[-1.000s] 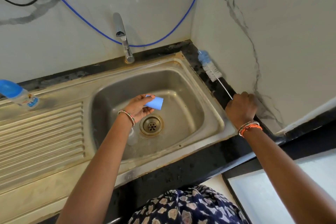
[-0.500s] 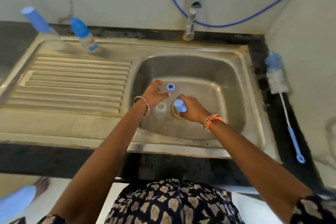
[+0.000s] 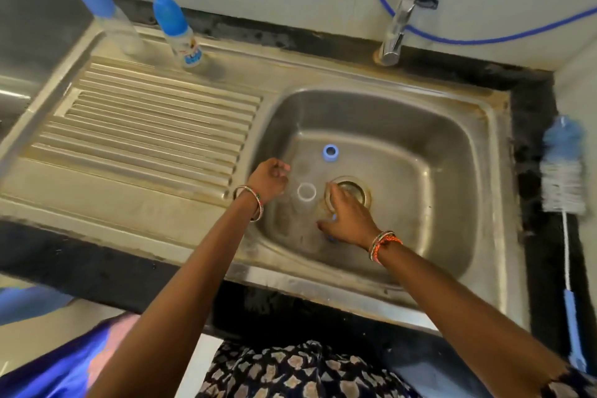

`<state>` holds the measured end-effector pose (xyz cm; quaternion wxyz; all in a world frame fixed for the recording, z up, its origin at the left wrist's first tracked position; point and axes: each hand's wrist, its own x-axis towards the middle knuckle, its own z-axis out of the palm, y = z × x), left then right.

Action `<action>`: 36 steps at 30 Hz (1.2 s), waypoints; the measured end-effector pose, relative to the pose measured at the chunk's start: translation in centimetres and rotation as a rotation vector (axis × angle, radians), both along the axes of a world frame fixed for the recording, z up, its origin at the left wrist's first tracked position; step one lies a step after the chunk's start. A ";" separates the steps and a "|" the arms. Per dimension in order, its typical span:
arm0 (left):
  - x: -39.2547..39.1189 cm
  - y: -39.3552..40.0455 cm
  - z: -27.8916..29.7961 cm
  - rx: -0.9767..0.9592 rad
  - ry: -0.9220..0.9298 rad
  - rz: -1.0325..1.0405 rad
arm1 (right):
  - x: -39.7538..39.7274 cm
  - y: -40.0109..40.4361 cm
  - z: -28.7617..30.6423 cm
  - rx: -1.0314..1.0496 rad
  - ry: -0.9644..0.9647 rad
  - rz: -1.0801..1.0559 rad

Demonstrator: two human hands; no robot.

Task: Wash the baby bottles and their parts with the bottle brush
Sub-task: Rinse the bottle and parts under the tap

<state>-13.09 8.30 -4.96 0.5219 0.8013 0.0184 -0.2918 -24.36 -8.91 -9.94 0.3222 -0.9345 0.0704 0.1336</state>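
Note:
A clear open bottle (image 3: 306, 192) with a white rim stands on the floor of the steel sink (image 3: 452, 152). A blue screw ring (image 3: 330, 152) lies alone on the sink floor behind it. My left hand (image 3: 269, 179) hovers left of the bottle, fingers loosely curled and holding nothing. My right hand (image 3: 347, 220) reaches down beside the drain (image 3: 350, 189) with a blue cap (image 3: 331, 238) tucked under its palm and thumb; only slivers of blue show. The bottle brush (image 3: 563, 178) lies on the black counter to the right of the sink.
Two capped bottles stand at the back of the drainboard: a clear one with a tall blue cap (image 3: 103, 10) and a printed one (image 3: 177, 32). The tap (image 3: 400, 10) rises behind the basin, with a blue hose along the wall.
My right hand left the brush on the counter and came into the sink with the blue cap. My left hand let go of the blue ring, which now lies on the sink floor.

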 end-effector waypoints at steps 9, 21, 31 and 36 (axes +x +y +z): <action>0.7 -2.2 -0.3 0.068 -0.013 -0.149 | 4.1 0.5 0.3 0.191 -0.059 -0.084; 4.4 -11.6 6.1 -0.198 -0.044 -0.334 | 8.9 -10.2 12.5 0.662 -0.092 -0.568; 7.7 -14.4 5.4 -0.490 0.347 -0.135 | 19.4 -13.9 13.0 1.789 -0.042 -1.034; 8.3 -13.9 5.5 -0.480 0.367 -0.131 | 19.6 -14.4 12.5 1.869 -0.041 -1.026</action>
